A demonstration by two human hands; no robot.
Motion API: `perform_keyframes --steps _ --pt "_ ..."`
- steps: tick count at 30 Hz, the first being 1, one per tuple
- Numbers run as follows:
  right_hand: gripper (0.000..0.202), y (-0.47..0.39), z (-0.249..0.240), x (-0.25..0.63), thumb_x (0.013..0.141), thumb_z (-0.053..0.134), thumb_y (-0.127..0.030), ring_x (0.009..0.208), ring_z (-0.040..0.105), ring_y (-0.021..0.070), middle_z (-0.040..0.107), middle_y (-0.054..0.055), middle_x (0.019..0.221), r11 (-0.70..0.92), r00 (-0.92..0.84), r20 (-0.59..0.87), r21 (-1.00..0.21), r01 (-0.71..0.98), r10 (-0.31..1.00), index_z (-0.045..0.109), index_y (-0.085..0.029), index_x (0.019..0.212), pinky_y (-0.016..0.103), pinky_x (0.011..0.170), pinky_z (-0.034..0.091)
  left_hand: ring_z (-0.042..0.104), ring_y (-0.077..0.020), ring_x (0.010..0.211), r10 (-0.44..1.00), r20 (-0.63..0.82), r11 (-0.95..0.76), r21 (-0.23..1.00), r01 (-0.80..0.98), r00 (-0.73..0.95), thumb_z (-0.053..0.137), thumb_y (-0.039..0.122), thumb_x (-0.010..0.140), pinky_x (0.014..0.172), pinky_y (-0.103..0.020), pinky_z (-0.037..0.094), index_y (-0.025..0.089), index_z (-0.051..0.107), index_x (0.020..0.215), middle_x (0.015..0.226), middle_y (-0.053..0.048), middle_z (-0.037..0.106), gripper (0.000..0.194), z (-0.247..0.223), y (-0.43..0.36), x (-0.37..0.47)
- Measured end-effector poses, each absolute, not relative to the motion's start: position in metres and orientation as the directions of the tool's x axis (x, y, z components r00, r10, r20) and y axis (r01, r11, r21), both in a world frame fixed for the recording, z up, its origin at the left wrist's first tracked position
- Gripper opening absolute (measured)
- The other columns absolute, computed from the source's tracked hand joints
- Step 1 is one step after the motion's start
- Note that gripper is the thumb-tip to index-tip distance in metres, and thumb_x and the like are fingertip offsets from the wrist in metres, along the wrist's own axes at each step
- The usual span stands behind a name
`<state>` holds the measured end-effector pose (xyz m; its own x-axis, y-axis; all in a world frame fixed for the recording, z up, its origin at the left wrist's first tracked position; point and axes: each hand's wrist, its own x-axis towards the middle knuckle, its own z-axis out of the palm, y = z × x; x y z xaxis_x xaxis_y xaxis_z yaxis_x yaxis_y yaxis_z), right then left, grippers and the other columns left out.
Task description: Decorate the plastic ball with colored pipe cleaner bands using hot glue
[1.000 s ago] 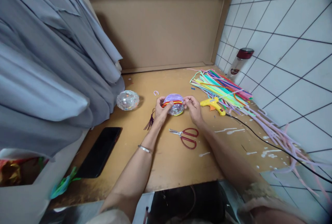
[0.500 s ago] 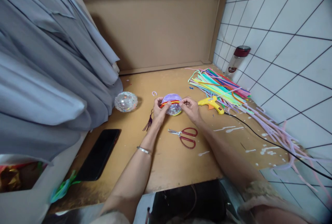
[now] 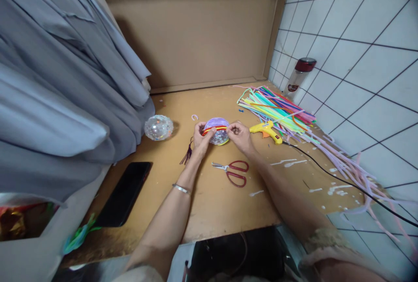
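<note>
A ball (image 3: 217,122) with purple strands on its upper part, red and yellow strips round its middle and a clear, speckled lower part is held above the table. My left hand (image 3: 201,137) grips its left side, the thumb pressed on the strips. At its right edge, my right hand (image 3: 239,135) has its fingers pinched together at the end of the strips. Red-handled scissors (image 3: 231,172) lie nearer to me, blades to the left. A yellow glue gun (image 3: 267,131) rests right of my right hand. A dark tassel (image 3: 187,153) hangs beside my left hand.
A clear ball (image 3: 158,127) sits at the left, near a grey cloth (image 3: 65,82). Colourful pipe cleaners (image 3: 277,108) spread along the tiled wall, by a bottle (image 3: 298,77). A black phone (image 3: 126,194) lies front left. A black cord (image 3: 326,166) crosses the right side.
My right hand has shifted very slightly to the right at the ball's edge. My left hand and the ball stay almost where they were.
</note>
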<state>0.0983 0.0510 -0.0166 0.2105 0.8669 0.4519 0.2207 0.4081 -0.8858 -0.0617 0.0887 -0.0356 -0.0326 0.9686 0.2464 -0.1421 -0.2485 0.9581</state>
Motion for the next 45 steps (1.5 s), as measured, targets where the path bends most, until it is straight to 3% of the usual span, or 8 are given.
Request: perform_keyframes --steps 10,20,29,37,41,45 --pt "0.015 0.057 -0.019 0.101 0.068 0.062 -0.036 0.055 0.045 0.01 0.055 -0.003 0.068 0.364 0.234 0.396 -0.916 0.17 0.888 0.057 -0.023 0.064 0.026 0.056 0.043 0.064 -0.0161 0.085 0.967 0.249 -0.254 0.96 -0.113 -0.06 0.084 0.046 0.061 0.081 -0.029 0.051 0.023 0.054 0.095 0.093 -0.002 0.066 0.051 -0.034 0.088 -0.058" --pt "0.02 0.056 -0.014 0.109 0.066 0.068 -0.039 0.047 0.041 0.0091 0.048 -0.008 0.052 0.276 0.184 0.295 -0.953 0.121 0.938 0.055 -0.023 0.065 0.023 0.049 0.038 0.062 -0.0155 0.084 0.963 0.261 -0.265 0.962 -0.062 -0.06 0.082 0.041 0.063 0.08 -0.028 0.049 0.022 0.052 0.095 0.093 -0.001 0.063 0.047 -0.025 0.081 -0.055" --pt "0.034 0.063 -0.022 0.109 0.063 0.074 -0.04 0.061 0.052 0.0115 0.057 -0.006 0.069 0.328 0.264 0.32 -0.945 0.015 0.91 0.05 -0.024 0.082 0.025 0.059 0.045 0.06 -0.0156 0.085 0.961 0.272 -0.274 0.962 -0.02 -0.058 0.08 0.042 0.065 0.081 -0.028 0.048 0.022 0.051 0.096 0.092 0.0 0.061 0.046 -0.025 0.079 -0.054" --pt "0.023 0.058 -0.02 0.107 0.076 0.063 -0.044 0.063 0.052 0.014 0.056 -0.003 0.068 0.331 0.26 0.328 -0.943 0.032 0.908 0.056 -0.023 0.08 0.028 0.062 0.045 0.06 -0.0158 0.086 0.959 0.267 -0.268 0.963 -0.003 -0.095 0.08 0.038 0.064 0.084 -0.029 0.049 0.022 0.051 0.094 0.093 0.0 0.061 0.045 -0.025 0.08 -0.053" --pt "0.024 0.053 -0.015 0.101 0.083 0.058 -0.047 0.069 0.055 0.0161 0.057 -0.001 0.072 0.367 0.328 0.39 -0.921 0.132 0.861 0.056 -0.024 0.083 0.029 0.066 0.047 0.061 -0.0158 0.085 0.961 0.266 -0.268 0.963 -0.016 -0.077 0.081 0.037 0.064 0.081 -0.029 0.05 0.022 0.051 0.096 0.093 0.0 0.062 0.046 -0.024 0.077 -0.052" --pt "0.023 0.051 -0.011 0.098 0.091 0.051 -0.045 0.082 0.058 0.0189 0.062 0.003 0.086 0.425 0.403 0.515 -0.855 0.296 0.757 0.058 -0.024 0.088 0.033 0.08 0.048 0.062 -0.0161 0.085 0.961 0.265 -0.267 0.964 -0.014 -0.085 0.081 0.038 0.063 0.08 -0.029 0.05 0.022 0.05 0.096 0.095 -0.001 0.062 0.048 -0.023 0.077 -0.05"
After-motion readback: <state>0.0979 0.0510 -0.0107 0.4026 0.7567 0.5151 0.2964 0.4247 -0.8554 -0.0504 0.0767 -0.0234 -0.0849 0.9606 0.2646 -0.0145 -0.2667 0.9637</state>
